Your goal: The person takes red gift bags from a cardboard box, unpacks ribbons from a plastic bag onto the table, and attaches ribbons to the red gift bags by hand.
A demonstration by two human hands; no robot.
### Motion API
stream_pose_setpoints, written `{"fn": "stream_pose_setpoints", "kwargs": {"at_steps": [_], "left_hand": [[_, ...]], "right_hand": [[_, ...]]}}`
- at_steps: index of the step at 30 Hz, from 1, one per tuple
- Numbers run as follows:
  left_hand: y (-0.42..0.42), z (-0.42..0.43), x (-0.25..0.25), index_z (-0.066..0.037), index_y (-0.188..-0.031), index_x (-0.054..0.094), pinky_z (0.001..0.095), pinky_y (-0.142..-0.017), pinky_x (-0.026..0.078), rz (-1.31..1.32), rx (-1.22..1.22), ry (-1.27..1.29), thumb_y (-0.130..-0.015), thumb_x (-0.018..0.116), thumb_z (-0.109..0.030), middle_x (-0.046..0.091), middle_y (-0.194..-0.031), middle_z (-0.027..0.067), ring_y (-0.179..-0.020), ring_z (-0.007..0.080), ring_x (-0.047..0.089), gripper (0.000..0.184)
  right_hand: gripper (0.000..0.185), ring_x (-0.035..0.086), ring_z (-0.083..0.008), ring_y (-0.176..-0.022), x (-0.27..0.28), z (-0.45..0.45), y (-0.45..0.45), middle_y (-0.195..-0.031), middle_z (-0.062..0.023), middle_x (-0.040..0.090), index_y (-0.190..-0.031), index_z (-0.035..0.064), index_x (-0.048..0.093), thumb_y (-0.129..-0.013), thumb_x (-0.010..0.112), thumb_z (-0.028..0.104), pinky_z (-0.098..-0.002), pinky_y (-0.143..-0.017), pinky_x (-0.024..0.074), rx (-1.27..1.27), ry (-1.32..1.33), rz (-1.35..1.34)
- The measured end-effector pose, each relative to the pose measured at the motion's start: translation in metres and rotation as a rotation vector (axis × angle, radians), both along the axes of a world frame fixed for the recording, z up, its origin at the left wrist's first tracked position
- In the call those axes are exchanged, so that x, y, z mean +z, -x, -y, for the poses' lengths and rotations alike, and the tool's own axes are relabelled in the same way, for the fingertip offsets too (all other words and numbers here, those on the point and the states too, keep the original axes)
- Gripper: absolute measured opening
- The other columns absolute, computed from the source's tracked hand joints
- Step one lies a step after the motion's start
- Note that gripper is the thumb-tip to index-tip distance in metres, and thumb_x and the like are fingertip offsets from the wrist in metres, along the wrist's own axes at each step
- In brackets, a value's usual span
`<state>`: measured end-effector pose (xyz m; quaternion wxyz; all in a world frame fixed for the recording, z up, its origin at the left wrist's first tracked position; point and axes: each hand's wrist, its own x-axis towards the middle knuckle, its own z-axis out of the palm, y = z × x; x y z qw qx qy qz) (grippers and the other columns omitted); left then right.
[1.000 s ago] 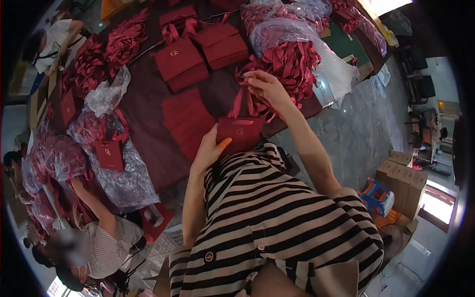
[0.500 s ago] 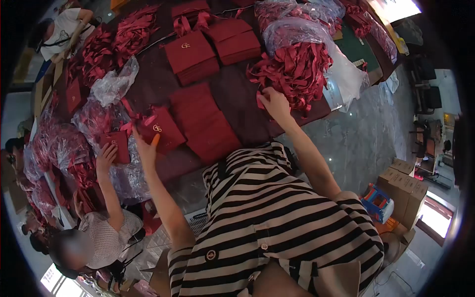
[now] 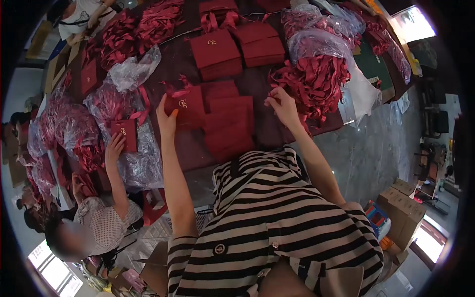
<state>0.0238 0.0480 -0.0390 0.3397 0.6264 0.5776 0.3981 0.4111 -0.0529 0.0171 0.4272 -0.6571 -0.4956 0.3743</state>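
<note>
My left hand (image 3: 167, 118) grips the left edge of a dark red gift bag (image 3: 192, 111) with a gold monogram and a ribbon at its top. Something orange covers the thumb, which lies on the bag's front. The bag overlaps a loose, fanned stack of plain red bags (image 3: 230, 131) on the table. My right hand (image 3: 283, 108) is pinched at the left side of a heap of red ribbons (image 3: 321, 86). A bit of red ribbon shows at its fingertips, partly hidden by them.
Two neat piles of red bags (image 3: 216, 52) stand farther back on the dark tablecloth (image 3: 178, 151). Clear plastic wrapping (image 3: 136, 72) and more ribbon bundles lie around. At left, a co-worker's hand (image 3: 116, 143) rests on another monogrammed bag. Cardboard boxes (image 3: 401, 208) stand at right.
The view has shifted, so the table sits farther right. My left hand has brought the monogrammed bag upright over the stack of plain bags. My right hand's fingers have drawn together beside the ribbon heap.
</note>
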Motion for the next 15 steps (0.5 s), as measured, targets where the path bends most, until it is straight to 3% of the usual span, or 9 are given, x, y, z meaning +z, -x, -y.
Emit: {"fn": "stream_pose_setpoints", "kwargs": {"at_steps": [1, 4, 5, 6, 8, 9, 11, 13, 15], "left_hand": [[0.009, -0.007, -0.001, -0.012, -0.136, 0.049, 0.0387, -0.106, 0.036, 0.058, 0.025, -0.02, -0.069, 0.064, 0.009, 0.051, -0.13, 0.0186, -0.121, 0.034, 0.047, 0.072], [0.033, -0.022, 0.006, -0.014, -0.137, 0.048, 0.0421, -0.105, 0.038, -0.226, 0.045, -0.061, -0.071, 0.066, 0.004, 0.046, -0.136, 0.0228, -0.124, 0.0392, 0.045, 0.07], [0.032, -0.02, 0.0, -0.014, -0.137, 0.048, 0.0421, -0.105, 0.038, -0.227, 0.042, -0.063, -0.071, 0.066, 0.004, 0.046, -0.136, 0.0228, -0.124, 0.0392, 0.045, 0.07], [0.031, -0.017, -0.003, -0.014, -0.137, 0.048, 0.0428, -0.105, 0.037, -0.308, 0.04, -0.089, -0.073, 0.068, -0.001, 0.045, -0.137, 0.0235, -0.124, 0.0401, 0.044, 0.069], [0.022, -0.005, -0.014, -0.012, -0.136, 0.048, 0.0438, -0.107, 0.033, -0.561, 0.149, -0.17, -0.081, 0.07, -0.014, 0.041, -0.14, 0.0246, -0.127, 0.0412, 0.041, 0.06], [0.009, 0.007, 0.001, -0.009, -0.135, 0.049, 0.0437, -0.108, 0.032, -0.483, 0.162, -0.225, -0.084, 0.067, -0.017, 0.041, -0.14, 0.0239, -0.127, 0.0401, 0.04, 0.054], [-0.011, 0.043, 0.033, -0.002, -0.131, 0.05, 0.0414, -0.108, 0.032, -0.354, 0.123, -0.166, -0.091, 0.061, -0.019, 0.043, -0.14, 0.0211, -0.129, 0.0362, 0.04, 0.044], [-0.03, 0.087, 0.024, -0.001, -0.131, 0.049, 0.0398, -0.109, 0.03, 0.268, 0.071, 0.251, -0.091, 0.061, -0.02, 0.046, -0.138, 0.0184, -0.129, 0.0338, 0.041, 0.046], [-0.063, 0.125, 0.022, 0.001, -0.138, 0.04, 0.0388, -0.11, 0.028, 0.088, -0.053, 0.167, -0.088, 0.065, -0.019, 0.04, -0.142, 0.0203, -0.132, 0.0339, 0.037, 0.059]], "right_hand": [[0.016, 0.066, -0.0212, -0.069, 0.006, 0.002, 0.005, -0.084, -0.0122, 0.065, -0.1, 0.0014, 0.053, -0.089, 0.062, 0.009, -0.0295, -0.059, 0.0513, 0.011, 0.122, -0.15], [0.017, 0.068, -0.0194, -0.075, -0.018, 0.006, 0.017, -0.094, -0.013, 0.066, -0.102, 0.0006, 0.051, -0.092, 0.06, 0.01, -0.028, -0.057, 0.0516, 0.12, 0.126, -0.16], [0.041, 0.064, -0.0265, -0.103, -0.016, 0.004, 0.021, -0.12, -0.0202, 0.058, -0.117, -0.0006, 0.051, -0.088, 0.067, 0.025, -0.0353, -0.075, 0.0542, 0.131, 0.248, -0.198], [0.041, 0.064, -0.0265, -0.103, -0.027, 0.005, 0.024, -0.12, -0.0202, 0.058, -0.117, -0.0006, 0.051, -0.088, 0.067, 0.025, -0.0353, -0.075, 0.0542, 0.128, 0.245, -0.2], [0.084, 0.045, -0.0335, -0.128, -0.05, 0.005, 0.033, -0.139, -0.0243, 0.042, -0.136, -0.0041, 0.038, -0.08, 0.072, 0.046, -0.0421, -0.099, 0.0442, 0.213, 0.253, 0.131], [0.115, 0.029, -0.0365, -0.138, -0.01, 0.004, 0.039, -0.148, -0.026, 0.028, -0.146, -0.0062, 0.019, -0.07, 0.074, 0.061, -0.0427, -0.112, 0.0282, 0.286, 0.417, 0.101], [0.114, 0.028, -0.0363, -0.138, -0.022, 0.008, 0.039, -0.148, -0.0263, 0.028, -0.146, -0.0057, 0.018, -0.071, 0.073, 0.06, -0.0425, -0.112, 0.0291, 0.297, 0.427, 0.048], [0.114, 0.028, -0.036, -0.139, -0.032, 0.013, 0.038, -0.148, -0.0265, 0.027, -0.147, -0.0052, 0.016, -0.072, 0.073, 0.059, -0.0424, -0.111, 0.03, 0.32, 0.439, 0.001], [0.116, 0.025, -0.0361, -0.14, -0.037, 0.018, 0.04, -0.15, -0.0264, 0.025, -0.147, -0.0052, 0.013, -0.071, 0.076, 0.055, -0.0417, -0.112, 0.0296, 0.373, 0.283, -0.2]]}}
